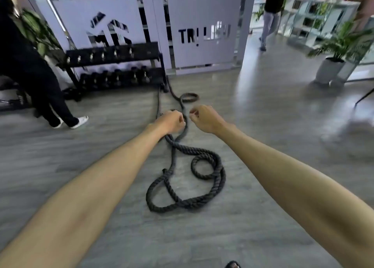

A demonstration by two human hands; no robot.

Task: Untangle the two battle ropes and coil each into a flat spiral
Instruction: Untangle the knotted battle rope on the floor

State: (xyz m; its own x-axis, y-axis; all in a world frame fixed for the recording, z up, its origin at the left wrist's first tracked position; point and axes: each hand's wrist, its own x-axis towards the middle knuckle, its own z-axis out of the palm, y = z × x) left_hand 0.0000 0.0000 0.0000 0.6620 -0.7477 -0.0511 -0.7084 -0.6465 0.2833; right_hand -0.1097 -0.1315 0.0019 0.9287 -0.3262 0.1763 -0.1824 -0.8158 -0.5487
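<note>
Gym floor (263,126), grey wood-look planks. Both forearms reach forward, bare.

Battle ropes (192,203): black, thick, twisted lay. They lie on the floor between the two arms in a loose tangle, with one round loop on the right, a longer loop on the left, and the strands crossing one another at the near end. From the tangle the strands run away from the person, twisted together for a stretch, then past the hands toward the foot of the dumbbell rack (113,65). They form one more small loop on the floor just short of the rack.

Left hand (170,121): fingers (180,120) curled around a strand of the ropes, which is lifted off the floor at that point and drops back to the tangle below the wrist.

Right hand (204,118): just beside the left, apart from it, raised above the floor. Fingers (193,113) are curled inward. The view is smeared there, so whether they pinch anything cannot be told.

Surroundings: a frosted glass panel (204,36) with dark lettering stands behind the rack. A person in black clothes and white shoes (40,75) stands at far left beside the rack. A second person (271,14) stands in the far doorway. A potted plant (334,51) stands at right.
</note>
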